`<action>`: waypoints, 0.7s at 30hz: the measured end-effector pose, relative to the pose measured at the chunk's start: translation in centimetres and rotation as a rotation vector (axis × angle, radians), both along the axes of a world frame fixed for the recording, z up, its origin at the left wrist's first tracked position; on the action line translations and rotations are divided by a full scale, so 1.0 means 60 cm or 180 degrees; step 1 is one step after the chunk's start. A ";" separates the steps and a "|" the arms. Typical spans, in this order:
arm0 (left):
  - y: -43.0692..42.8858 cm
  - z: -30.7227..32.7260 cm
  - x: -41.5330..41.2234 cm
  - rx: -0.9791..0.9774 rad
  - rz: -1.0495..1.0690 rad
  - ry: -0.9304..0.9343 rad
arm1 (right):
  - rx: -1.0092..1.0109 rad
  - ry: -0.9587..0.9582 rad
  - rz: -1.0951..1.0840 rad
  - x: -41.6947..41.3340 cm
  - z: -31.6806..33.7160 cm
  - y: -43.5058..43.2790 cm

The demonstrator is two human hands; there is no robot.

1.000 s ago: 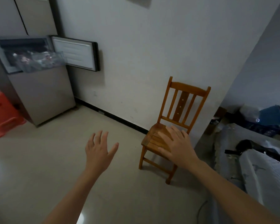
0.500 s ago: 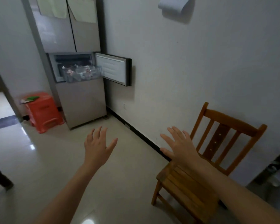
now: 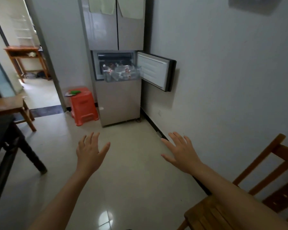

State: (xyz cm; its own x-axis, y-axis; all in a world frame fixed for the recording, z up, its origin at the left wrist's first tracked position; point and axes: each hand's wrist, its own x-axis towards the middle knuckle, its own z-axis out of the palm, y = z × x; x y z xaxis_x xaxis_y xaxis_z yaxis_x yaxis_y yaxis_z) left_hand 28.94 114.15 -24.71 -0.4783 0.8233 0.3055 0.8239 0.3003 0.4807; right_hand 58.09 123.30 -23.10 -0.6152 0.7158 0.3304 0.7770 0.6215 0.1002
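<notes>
Where the fridge (image 3: 120, 105) stands open, a stool (image 3: 84, 107) sits beside.

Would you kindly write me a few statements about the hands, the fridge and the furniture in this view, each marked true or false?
1. The left hand and the right hand hold nothing, fingers spread. True.
2. Every door of the fridge is closed. False: the middle door is swung open to the right, and a clear drawer is pulled out.
3. The orange stool stands right of the fridge. False: it stands to its left.
4. The wooden chair is at the lower right, by the wall. True.
5. The right hand rests on the chair. False: it is in the air above the floor.
</notes>
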 end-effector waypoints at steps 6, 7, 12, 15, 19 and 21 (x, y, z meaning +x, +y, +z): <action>0.141 -0.007 -0.079 -0.0006 0.0143 -0.0121 | 0.0114 -0.0115 0.0216 -0.084 0.003 0.158; 0.167 -0.006 -0.095 -0.0012 0.0161 -0.0148 | 0.0118 -0.0127 0.0217 -0.100 0.006 0.189; 0.268 -0.017 -0.158 -0.0092 0.0173 -0.0177 | -0.0096 -0.0012 0.0066 -0.166 0.007 0.305; 0.322 -0.034 -0.183 -0.0204 0.0199 -0.0275 | -0.0251 -0.0037 0.0016 -0.186 -0.011 0.359; 0.394 -0.059 -0.196 -0.0326 0.0170 -0.0411 | -0.0330 -0.0077 -0.0014 -0.183 -0.043 0.438; 0.433 -0.070 -0.201 -0.0382 0.0163 -0.0459 | -0.0461 -0.0072 -0.0084 -0.182 -0.048 0.482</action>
State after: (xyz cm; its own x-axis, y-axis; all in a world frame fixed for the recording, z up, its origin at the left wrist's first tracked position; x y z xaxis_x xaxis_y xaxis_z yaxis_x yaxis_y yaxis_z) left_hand 16.89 140.16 -28.90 -0.5522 0.8232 0.1320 0.7312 0.4021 0.5510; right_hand 47.14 152.24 -25.97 -0.6015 0.7711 0.2086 0.7919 0.6100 0.0286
